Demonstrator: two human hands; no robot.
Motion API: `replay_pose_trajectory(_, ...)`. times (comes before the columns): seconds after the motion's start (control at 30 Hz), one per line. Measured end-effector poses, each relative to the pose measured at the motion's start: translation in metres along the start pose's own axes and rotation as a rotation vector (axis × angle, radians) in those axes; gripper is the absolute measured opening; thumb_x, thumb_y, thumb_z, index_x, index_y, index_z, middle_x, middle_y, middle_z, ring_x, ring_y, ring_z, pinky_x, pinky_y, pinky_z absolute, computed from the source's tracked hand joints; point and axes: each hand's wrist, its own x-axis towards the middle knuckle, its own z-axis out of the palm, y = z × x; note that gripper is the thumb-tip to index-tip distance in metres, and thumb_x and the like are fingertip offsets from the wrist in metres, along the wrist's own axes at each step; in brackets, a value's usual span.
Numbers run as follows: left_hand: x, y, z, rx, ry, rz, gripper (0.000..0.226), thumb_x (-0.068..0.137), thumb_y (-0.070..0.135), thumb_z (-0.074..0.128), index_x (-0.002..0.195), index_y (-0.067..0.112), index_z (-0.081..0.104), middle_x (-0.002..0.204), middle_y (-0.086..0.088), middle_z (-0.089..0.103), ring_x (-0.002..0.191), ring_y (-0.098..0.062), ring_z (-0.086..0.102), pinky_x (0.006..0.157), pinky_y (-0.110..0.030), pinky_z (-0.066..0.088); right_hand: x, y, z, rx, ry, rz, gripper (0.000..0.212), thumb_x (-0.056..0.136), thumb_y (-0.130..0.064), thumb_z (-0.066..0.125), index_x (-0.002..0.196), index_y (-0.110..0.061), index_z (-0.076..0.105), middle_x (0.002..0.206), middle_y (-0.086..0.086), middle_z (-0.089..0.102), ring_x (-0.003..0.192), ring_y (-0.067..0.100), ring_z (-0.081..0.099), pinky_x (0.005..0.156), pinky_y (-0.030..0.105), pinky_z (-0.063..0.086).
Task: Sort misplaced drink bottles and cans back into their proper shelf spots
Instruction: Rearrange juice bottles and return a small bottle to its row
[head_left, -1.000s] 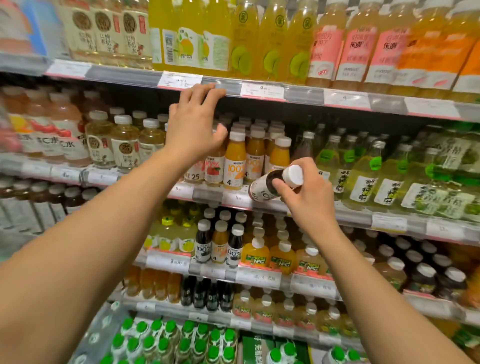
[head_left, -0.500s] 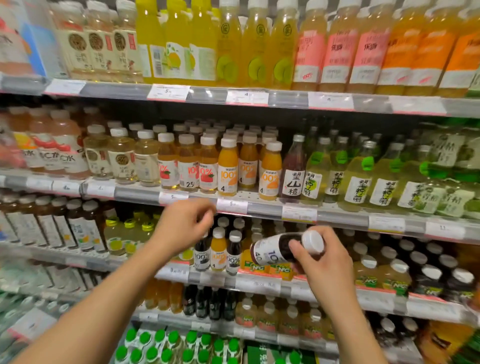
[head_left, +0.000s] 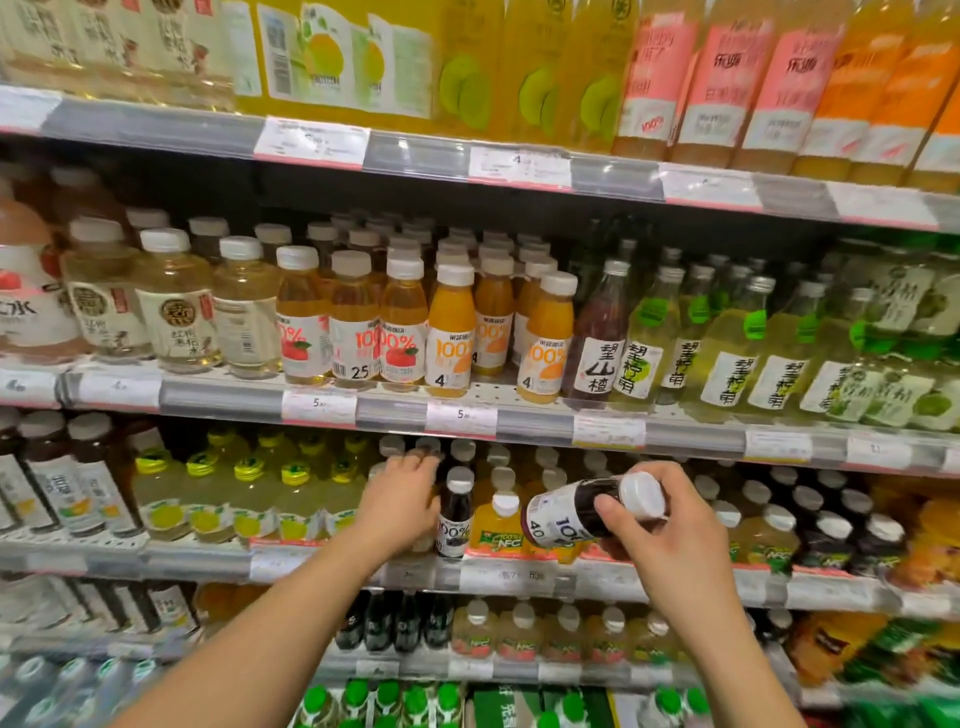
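**K:** Store drink shelving, grey metal shelf edges (head_left: 218, 397) with clear plastic price-tag strips. What's held?

**M:** Right hand (head_left: 670, 540) grasps a dark juice bottle (head_left: 576, 512) near its neck, thumb across the shoulder. Bottle is tilted nearly flat, white ribbed cap (head_left: 643, 496) pointing right, white "100%" label wrapping a dark cylindrical body. It hangs in front of the third shelf's front edge, over the yellow NFC bottles (head_left: 496, 530).

**K:** Left?

**M:** Left hand (head_left: 402, 501) is in the third-shelf row, fingers curled round a bottle that the hand itself mostly hides. Can't tell which bottle. It's just left of an upright matching dark 100% bottle (head_left: 454, 514) at the shelf's front edge.

**K:** Versus half a second back?

**M:** Left hand has gone deeper into that row, from just in front of the shelf. Right hand with the bottle sits about where it was, still tilted.

**K:** Surroundings?

**M:** Shelf above: smooth orange juice bottles (head_left: 449, 332) with white caps, apple-label bottles (head_left: 400, 327) to their left, green-tagged glass bottles (head_left: 644, 332) to the right. Top shelf: tall yellow bottles (head_left: 467, 67). Bottom: green caps (head_left: 358, 693). The left forearm blocks part of the lower shelf's front edge.
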Motion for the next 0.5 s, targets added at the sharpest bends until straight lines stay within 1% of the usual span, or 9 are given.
replay_pose_trajectory(0.07, 0.012, 0.003, 0.005, 0.121, -0.015, 0.014, 0.052, 0.092, 0.035, 0.056, 0.141, 0.021, 0.047, 0.139, -0.007, 0.056, 0.127, -0.031, 0.05, 0.098, -0.043, 0.046, 0.003, 0.0, 0.004, -0.014, -0.01, 0.014, 0.023, 0.089, -0.025, 0.08, 0.098, -0.03, 0.059, 0.089, -0.004, 0.069, 0.074, 0.001, 0.066, 0.054, 0.013, 0.052)
replay_pose_trajectory(0.1, 0.016, 0.005, 0.007, 0.17, -0.017, 0.03, 0.049, 0.091, 0.032, 0.056, 0.139, 0.021, 0.05, 0.137, -0.008, 0.058, 0.125, -0.033, 0.051, 0.095, -0.043, 0.046, 0.005, 0.001, 0.007, -0.023, -0.014, 0.019, 0.023, 0.089, -0.025, 0.08, 0.098, -0.029, 0.059, 0.089, -0.003, 0.069, 0.073, 0.002, 0.068, 0.054, 0.016, 0.055)
replay_pose_trajectory(0.13, 0.02, 0.006, 0.01, 0.207, -0.016, 0.041, 0.046, 0.09, 0.027, 0.055, 0.136, 0.021, 0.052, 0.134, -0.009, 0.059, 0.123, -0.034, 0.051, 0.094, -0.043, 0.046, 0.007, 0.001, 0.009, -0.031, -0.018, 0.024, 0.023, 0.088, -0.026, 0.08, 0.098, -0.03, 0.059, 0.088, -0.003, 0.07, 0.071, 0.004, 0.069, 0.056, 0.022, 0.059)
replay_pose_trajectory(0.2, 0.023, 0.007, 0.016, 0.247, 0.005, 0.057, 0.045, 0.087, 0.018, 0.058, 0.132, 0.018, 0.055, 0.133, -0.012, 0.057, 0.122, -0.037, 0.05, 0.094, -0.045, 0.045, 0.012, 0.003, 0.015, -0.059, -0.019, 0.036, 0.024, 0.087, -0.031, 0.08, 0.098, -0.034, 0.059, 0.086, -0.006, 0.07, 0.068, 0.011, 0.072, 0.061, 0.039, 0.063)
replay_pose_trajectory(0.27, 0.023, 0.005, 0.022, 0.254, 0.038, 0.084, 0.047, 0.083, 0.012, 0.064, 0.129, 0.015, 0.057, 0.132, -0.015, 0.056, 0.122, -0.039, 0.051, 0.094, -0.046, 0.045, 0.016, 0.005, 0.022, -0.091, -0.029, 0.034, 0.026, 0.087, -0.037, 0.08, 0.099, -0.038, 0.057, 0.087, -0.011, 0.069, 0.075, 0.016, 0.073, 0.065, 0.047, 0.063)
replay_pose_trajectory(0.33, 0.019, 0.001, 0.027, 0.233, 0.067, 0.114, 0.045, 0.075, 0.01, 0.073, 0.119, 0.012, 0.063, 0.122, -0.016, 0.061, 0.109, -0.038, 0.058, 0.085, -0.046, 0.048, 0.019, 0.006, 0.031, -0.112, -0.051, 0.029, 0.027, 0.086, -0.039, 0.08, 0.101, -0.039, 0.057, 0.091, -0.018, 0.068, 0.079, 0.018, 0.073, 0.067, 0.048, 0.063)
replay_pose_trajectory(0.4, 0.014, -0.004, 0.033, 0.238, 0.074, 0.131, 0.047, 0.056, 0.007, 0.086, 0.1, 0.01, 0.07, 0.103, -0.016, 0.067, 0.086, -0.036, 0.063, 0.067, -0.044, 0.053, 0.021, 0.005, 0.042, -0.135, -0.066, 0.022, 0.028, 0.085, -0.04, 0.079, 0.102, -0.036, 0.057, 0.087, -0.016, 0.069, 0.077, 0.017, 0.072, 0.067, 0.048, 0.061)
replay_pose_trajectory(0.43, 0.012, -0.006, 0.036, 0.231, 0.091, 0.145, 0.05, 0.045, 0.006, 0.09, 0.091, 0.01, 0.071, 0.096, -0.016, 0.067, 0.077, -0.035, 0.063, 0.06, -0.042, 0.053, 0.022, 0.005, 0.048, -0.147, -0.075, 0.018, 0.028, 0.085, -0.04, 0.079, 0.102, -0.035, 0.057, 0.084, -0.013, 0.07, 0.075, 0.014, 0.071, 0.067, 0.046, 0.06)
replay_pose_trajectory(0.5, 0.002, -0.009, 0.041, 0.21, 0.122, 0.175, 0.054, 0.032, 0.004, 0.09, 0.082, 0.01, 0.071, 0.092, -0.014, 0.064, 0.073, -0.034, 0.061, 0.052, -0.038, 0.051, 0.023, 0.001, 0.059, -0.178, -0.102, -0.001, 0.026, 0.086, -0.038, 0.079, 0.1, -0.034, 0.057, 0.082, -0.012, 0.069, 0.073, 0.006, 0.066, 0.067, 0.037, 0.056)
